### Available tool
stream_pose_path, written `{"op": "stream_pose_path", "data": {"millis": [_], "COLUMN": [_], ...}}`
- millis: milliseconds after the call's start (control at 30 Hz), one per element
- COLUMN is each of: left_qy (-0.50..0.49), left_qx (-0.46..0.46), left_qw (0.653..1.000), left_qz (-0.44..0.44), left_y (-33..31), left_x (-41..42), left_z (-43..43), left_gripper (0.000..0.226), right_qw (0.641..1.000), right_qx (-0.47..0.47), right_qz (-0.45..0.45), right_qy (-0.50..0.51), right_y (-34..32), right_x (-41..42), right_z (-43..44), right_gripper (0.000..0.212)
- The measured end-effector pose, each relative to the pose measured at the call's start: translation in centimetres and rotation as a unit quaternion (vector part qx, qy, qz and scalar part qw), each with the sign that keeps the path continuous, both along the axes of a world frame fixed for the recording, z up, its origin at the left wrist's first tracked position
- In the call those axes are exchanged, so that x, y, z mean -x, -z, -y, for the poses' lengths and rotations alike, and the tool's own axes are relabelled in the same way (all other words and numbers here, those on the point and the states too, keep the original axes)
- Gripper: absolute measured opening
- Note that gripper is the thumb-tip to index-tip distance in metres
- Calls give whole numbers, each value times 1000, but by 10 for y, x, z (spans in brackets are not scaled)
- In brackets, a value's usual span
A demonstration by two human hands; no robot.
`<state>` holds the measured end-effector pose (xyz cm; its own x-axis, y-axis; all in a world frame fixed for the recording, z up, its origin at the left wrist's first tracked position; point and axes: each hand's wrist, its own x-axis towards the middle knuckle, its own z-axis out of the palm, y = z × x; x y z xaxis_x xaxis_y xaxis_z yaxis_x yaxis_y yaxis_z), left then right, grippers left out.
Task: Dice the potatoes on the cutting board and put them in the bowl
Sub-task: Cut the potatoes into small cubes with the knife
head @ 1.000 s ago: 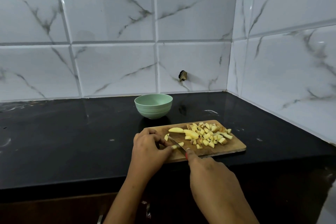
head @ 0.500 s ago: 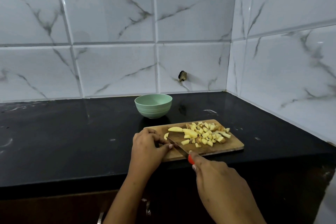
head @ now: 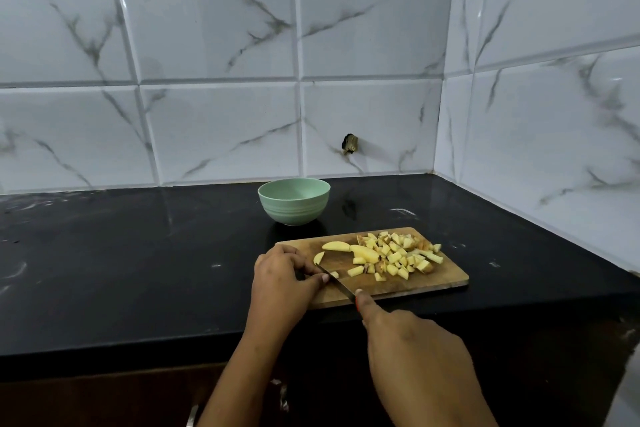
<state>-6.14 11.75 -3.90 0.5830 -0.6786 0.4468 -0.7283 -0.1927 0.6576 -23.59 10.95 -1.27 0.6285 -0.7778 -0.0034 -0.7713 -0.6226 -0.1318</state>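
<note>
A knife [head: 335,279] is gripped in the right hand [head: 415,360], and a potato piece [head: 334,274] is pinched under the curled left hand [head: 282,284] at the left end of the cutting board [head: 415,284]. The board is laid near the front edge of the surface [head: 138,270], with diced potatoes [head: 394,255] heaped on its right half. The bowl [head: 293,201] is set behind it, towards the back edge.

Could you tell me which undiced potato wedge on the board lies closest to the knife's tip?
The small curved wedge at the left end of the cutting board, right by the knife tip; the other two lie farther right.
</note>
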Motion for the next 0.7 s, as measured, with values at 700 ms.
{"op": "stream_pose_path", "data": {"millis": [700], "left_qy": [-28], "left_qx": [-100], "left_qw": [986], "left_qz": [127], "left_y": [-17], "left_x": [12], "left_z": [19], "left_gripper": [20], "right_qw": [974], "right_qx": [52], "right_qz": [214], "right_qy": [47], "right_y": [-3], "right_x": [37], "right_z": [7], "right_gripper": [41]}}
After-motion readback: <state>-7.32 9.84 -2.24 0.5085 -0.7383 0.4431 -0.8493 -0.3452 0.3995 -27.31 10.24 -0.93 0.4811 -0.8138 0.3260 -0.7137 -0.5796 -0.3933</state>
